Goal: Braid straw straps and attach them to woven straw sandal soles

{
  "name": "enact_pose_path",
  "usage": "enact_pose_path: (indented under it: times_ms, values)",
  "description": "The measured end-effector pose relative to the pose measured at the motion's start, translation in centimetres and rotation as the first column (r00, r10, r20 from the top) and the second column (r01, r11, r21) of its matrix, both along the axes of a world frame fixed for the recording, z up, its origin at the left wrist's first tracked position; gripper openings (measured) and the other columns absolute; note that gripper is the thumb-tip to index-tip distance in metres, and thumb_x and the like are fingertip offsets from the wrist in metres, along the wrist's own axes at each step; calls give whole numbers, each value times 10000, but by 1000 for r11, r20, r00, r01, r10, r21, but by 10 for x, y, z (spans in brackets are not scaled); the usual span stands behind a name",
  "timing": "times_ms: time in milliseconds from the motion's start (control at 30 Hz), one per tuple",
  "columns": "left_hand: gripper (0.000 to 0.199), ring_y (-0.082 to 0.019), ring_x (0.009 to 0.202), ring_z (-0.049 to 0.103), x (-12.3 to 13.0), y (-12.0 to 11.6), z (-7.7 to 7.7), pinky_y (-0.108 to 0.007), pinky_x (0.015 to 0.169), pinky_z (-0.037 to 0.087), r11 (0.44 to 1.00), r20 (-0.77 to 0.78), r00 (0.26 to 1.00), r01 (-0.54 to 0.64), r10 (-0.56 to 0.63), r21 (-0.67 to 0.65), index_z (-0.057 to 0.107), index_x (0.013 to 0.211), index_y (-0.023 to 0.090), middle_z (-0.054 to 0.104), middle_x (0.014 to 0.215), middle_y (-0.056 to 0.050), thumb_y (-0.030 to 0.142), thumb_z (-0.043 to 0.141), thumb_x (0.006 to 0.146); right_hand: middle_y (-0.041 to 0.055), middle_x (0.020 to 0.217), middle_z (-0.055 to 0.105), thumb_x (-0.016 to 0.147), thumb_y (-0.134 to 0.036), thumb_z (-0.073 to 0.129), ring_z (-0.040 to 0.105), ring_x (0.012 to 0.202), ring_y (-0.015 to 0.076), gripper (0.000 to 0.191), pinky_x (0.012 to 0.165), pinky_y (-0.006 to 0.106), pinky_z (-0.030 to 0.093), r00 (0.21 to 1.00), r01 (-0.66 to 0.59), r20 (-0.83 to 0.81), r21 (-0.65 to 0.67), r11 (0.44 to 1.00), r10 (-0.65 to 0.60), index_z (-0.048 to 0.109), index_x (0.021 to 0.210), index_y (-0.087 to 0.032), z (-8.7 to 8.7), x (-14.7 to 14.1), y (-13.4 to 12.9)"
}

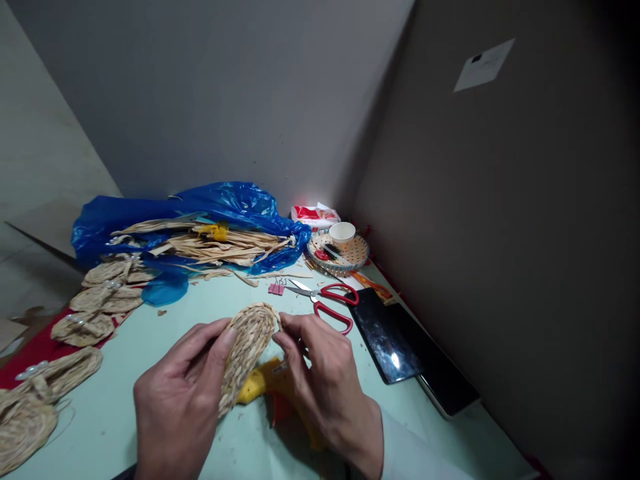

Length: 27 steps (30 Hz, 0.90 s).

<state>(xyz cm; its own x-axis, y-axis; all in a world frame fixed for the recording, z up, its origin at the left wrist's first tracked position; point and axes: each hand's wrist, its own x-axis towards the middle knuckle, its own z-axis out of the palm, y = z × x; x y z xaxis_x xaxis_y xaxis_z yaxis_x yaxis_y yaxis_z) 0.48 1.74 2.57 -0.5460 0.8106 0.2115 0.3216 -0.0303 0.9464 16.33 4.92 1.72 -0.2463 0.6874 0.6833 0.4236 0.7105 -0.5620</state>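
A woven straw slipper sole (pixel 249 348), oval and tan, is held up tilted above the table. Its left edge is pinched between the thumb and fingers of my left hand (pixel 183 390). At its upper right rim, my right hand (pixel 325 373) pinches a thin end of the straw braid with thumb and forefinger. Under my hands lies a yellow glue gun (pixel 257 382) with an orange trigger, partly hidden by my right hand. Beyond the sole, red-handled scissors (pixel 320 293) rest with their blades pointing left.
Several finished straw slippers (pixel 83 327) line the left edge. A blue plastic bag (pixel 235 193) with dried straw strips (pixel 220 247) lies at the back. A basket (pixel 363 253) with a white cup (pixel 343 231), a pink binder clip (pixel 276 289) and two dark phone-like slabs (pixel 385 343) are to the right.
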Motion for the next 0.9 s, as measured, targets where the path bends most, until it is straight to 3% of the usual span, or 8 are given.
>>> enact_pose_path:
  times_ms: [300,500,667,800,900]
  values:
    - [299,-142,654,687,10,1,-4,-156,568,561,999,147,989,-24,19,30,738,874,248,764,792,12,522,767,758,107,985,757,999,-115,535,716,880,191,174,810,266,540,987,-56,-153,-99,994,40,656,1124,-111,-5,-12,-1]
    - [310,-175,835,710,20,3,-13,-200,696,564,996,249,967,42,-61,79,660,972,263,719,911,7,520,730,815,95,966,781,951,-104,577,740,835,195,163,756,273,562,980,-16,-198,-232,973,-32,696,1060,-121,-1,-14,3]
    - [407,-191,796,688,14,7,-9,-235,649,563,982,231,954,190,-190,21,688,1135,270,734,949,-18,500,730,801,92,986,817,916,-106,613,769,846,206,177,770,287,584,985,-15,-169,-324,946,-43,752,1021,-140,7,-6,8]
    - [389,-212,900,670,10,8,-2,-251,749,545,953,187,939,300,-288,-40,724,1107,269,740,982,-21,494,744,790,108,1017,821,907,-106,610,782,884,227,224,801,312,597,994,-57,-112,-355,933,18,778,1054,-130,11,0,9]
    - [332,-213,879,657,9,9,0,-254,735,508,946,161,938,319,-307,-57,740,983,265,732,930,-8,494,787,746,117,1033,818,908,-121,623,776,916,240,231,851,336,586,994,-102,-61,-344,934,86,786,1071,-134,8,2,8]
